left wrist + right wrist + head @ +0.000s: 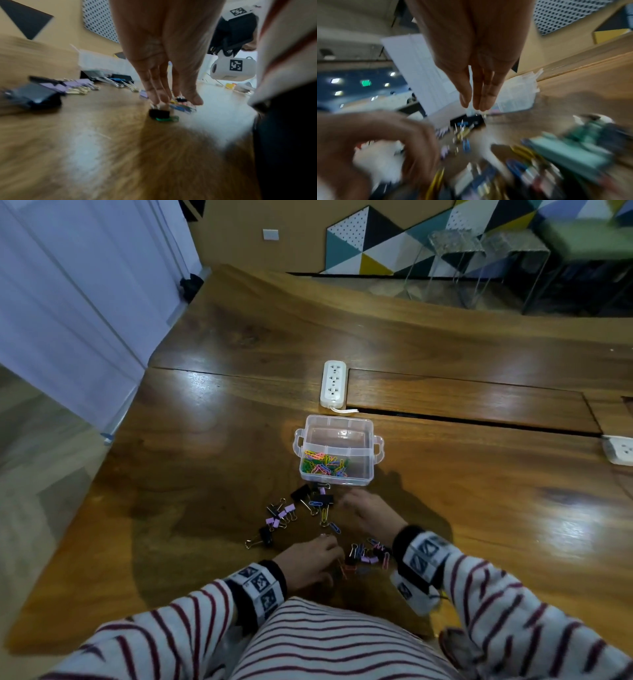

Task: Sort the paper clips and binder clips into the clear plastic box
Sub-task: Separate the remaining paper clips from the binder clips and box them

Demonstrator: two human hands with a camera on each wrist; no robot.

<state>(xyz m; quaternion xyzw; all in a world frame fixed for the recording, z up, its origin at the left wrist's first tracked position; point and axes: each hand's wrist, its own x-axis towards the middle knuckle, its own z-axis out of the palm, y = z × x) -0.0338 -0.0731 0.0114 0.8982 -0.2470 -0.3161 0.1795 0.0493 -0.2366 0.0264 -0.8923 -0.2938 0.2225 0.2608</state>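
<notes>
The clear plastic box stands open on the wooden table, and its near compartment holds coloured paper clips. Black and lilac binder clips lie scattered in front of it, mixed with loose paper clips. My left hand reaches down into a nearer pile. Its straight fingertips touch a small black binder clip that lies on a green paper clip. My right hand hovers just before the box with fingers straight and together, holding nothing.
A white power strip lies behind the box beside a slot in the table. A second white socket block sits at the right edge. The table's left edge drops to the floor. Both wrist views are motion-blurred.
</notes>
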